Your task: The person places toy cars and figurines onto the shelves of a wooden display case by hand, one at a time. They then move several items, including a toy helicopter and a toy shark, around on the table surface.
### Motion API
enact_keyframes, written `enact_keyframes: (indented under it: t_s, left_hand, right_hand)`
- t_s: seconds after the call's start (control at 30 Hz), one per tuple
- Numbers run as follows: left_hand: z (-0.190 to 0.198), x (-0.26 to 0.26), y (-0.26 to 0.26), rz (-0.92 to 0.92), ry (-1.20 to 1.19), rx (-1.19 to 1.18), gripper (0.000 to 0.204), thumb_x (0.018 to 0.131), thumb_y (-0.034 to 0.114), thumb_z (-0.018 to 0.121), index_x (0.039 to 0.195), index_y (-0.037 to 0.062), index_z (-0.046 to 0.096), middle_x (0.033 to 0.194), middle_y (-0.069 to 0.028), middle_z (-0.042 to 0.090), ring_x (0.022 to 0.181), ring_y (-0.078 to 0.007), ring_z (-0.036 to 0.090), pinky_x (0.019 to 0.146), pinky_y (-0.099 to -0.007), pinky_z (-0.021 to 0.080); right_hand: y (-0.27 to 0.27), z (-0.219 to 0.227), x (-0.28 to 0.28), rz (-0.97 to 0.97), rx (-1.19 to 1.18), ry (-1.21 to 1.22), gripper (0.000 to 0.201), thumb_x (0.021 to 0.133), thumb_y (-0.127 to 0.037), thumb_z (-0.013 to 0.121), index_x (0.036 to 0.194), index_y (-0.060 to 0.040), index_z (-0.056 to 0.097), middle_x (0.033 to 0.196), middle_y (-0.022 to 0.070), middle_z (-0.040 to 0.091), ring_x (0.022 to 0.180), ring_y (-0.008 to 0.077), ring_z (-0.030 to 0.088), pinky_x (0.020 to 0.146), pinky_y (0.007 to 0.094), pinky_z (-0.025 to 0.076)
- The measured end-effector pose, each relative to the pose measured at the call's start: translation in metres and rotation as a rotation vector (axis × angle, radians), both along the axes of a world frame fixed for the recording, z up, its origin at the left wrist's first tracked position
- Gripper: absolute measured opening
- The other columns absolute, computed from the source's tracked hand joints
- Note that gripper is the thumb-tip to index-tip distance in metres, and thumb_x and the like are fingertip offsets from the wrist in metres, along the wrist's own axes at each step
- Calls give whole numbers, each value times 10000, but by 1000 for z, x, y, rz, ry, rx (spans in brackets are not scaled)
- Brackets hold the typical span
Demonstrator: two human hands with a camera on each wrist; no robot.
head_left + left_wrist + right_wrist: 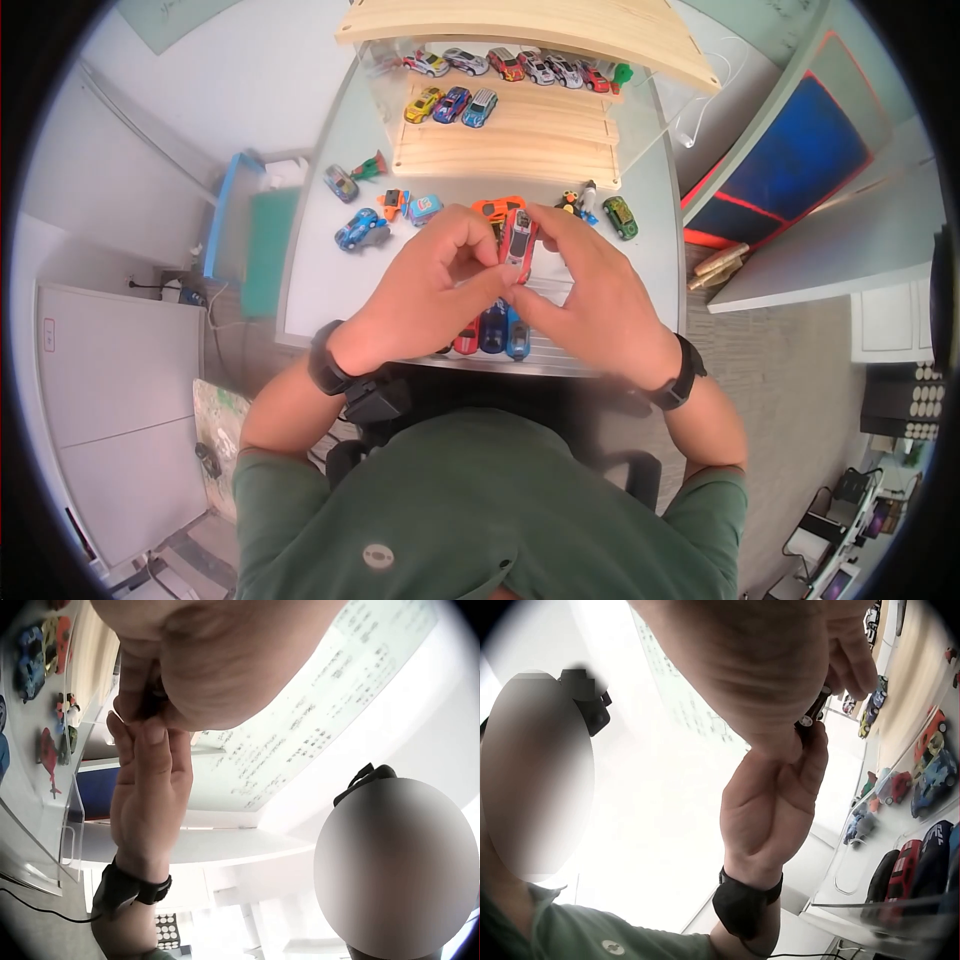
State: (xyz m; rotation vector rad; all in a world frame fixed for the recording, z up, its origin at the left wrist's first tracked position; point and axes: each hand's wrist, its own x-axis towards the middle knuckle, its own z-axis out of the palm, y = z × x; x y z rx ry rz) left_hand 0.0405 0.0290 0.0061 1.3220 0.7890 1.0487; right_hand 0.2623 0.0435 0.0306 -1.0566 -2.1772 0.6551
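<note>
Between both hands, raised above the table, is a red and white toy car [518, 243] with a dark windshield. My left hand [425, 290] pinches it from the left with thumb and fingers. From the other side my right hand [600, 295] grips it, thumb near its lower end. In the left wrist view the left hand [217, 667] hides the car. A wheel of the toy car [808, 720] shows between the hands in the right wrist view. Below the hands, a red car [467, 337] and blue cars [517, 335] stand side by side near the table's front edge.
A wooden shelf [510, 155] at the back carries several toy cars on two steps. Loose toys lie on the table [310, 300]: a blue car [358, 230] at left, a green car [620, 217] at right, an orange car [497, 207] behind the hands.
</note>
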Motion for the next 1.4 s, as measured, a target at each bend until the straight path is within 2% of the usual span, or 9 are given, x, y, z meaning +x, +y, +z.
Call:
enact_keyframes:
  t_s: [0.33,0.53,0.67,0.83,0.97,1.07,1.13,1.37,1.4]
  left_hand:
    - [-5,-11,-1,20,59,52,193,1020,-14,690,1083,46,517,1079,-27,569,968,-78,631,851,-269,543]
    - [-2,-16,-3,9,57,-6,194,1020,-16,688,1088,46,517,1074,-19,558,965,-72,616,841,-264,538]
    - [-3,-25,-4,52,38,33,180,1021,-52,657,1104,43,529,1155,-49,580,1053,-109,646,916,-286,552]
    - [-6,-58,-14,183,72,107,161,1022,-68,628,1119,36,552,1257,-102,601,1168,-185,685,977,-329,577]
    - [-24,-91,-32,377,100,52,126,1033,-45,620,1108,37,563,1222,-100,614,1047,-174,694,889,-320,581]
    - [-57,-111,-46,516,151,72,125,1033,-31,634,1110,41,568,1191,-90,621,926,-134,657,790,-288,550]
    - [-77,-120,-58,588,233,1,140,1027,-36,637,1124,37,566,1139,-64,628,896,-107,639,774,-267,537]
    - [-101,-109,-72,584,339,-8,89,1034,-14,662,1062,35,594,991,-1,614,825,-46,554,725,-214,488]
    - [-101,-109,-72,575,369,21,90,1031,-17,664,1061,34,596,986,2,610,823,-44,551,713,-211,485]
  right_hand:
    - [13,8,-5,54,150,-66,637,867,-270,867,1374,11,602,1320,235,665,1217,411,661,1018,460,554]
    - [18,7,-7,94,124,-72,639,862,-269,872,1369,7,599,1349,219,630,1247,394,633,1038,444,541]
    - [33,6,-5,126,13,-62,642,851,-265,877,1361,0,591,1306,208,648,1204,396,643,1010,437,549]
    - [68,12,-2,-68,-141,-195,530,867,-274,867,1240,-30,581,1198,160,676,1114,326,688,928,432,564]
    - [99,15,-2,-118,-192,-309,484,893,-289,847,1200,-35,572,1167,154,681,1047,298,707,885,427,567]
    - [126,-3,0,-105,-236,-275,462,916,-309,822,1184,-29,570,1141,158,686,975,326,708,848,429,562]
    - [143,-20,1,-94,-91,-301,449,933,-332,797,1165,-22,569,1082,175,697,951,356,706,831,442,557]
    - [178,-39,-11,-108,-64,-325,446,939,-350,778,1149,-12,577,1008,202,708,952,378,707,845,442,555]
    - [179,-35,-14,-123,-103,-357,463,950,-364,771,1189,-12,589,1098,188,707,1036,369,701,909,435,547]
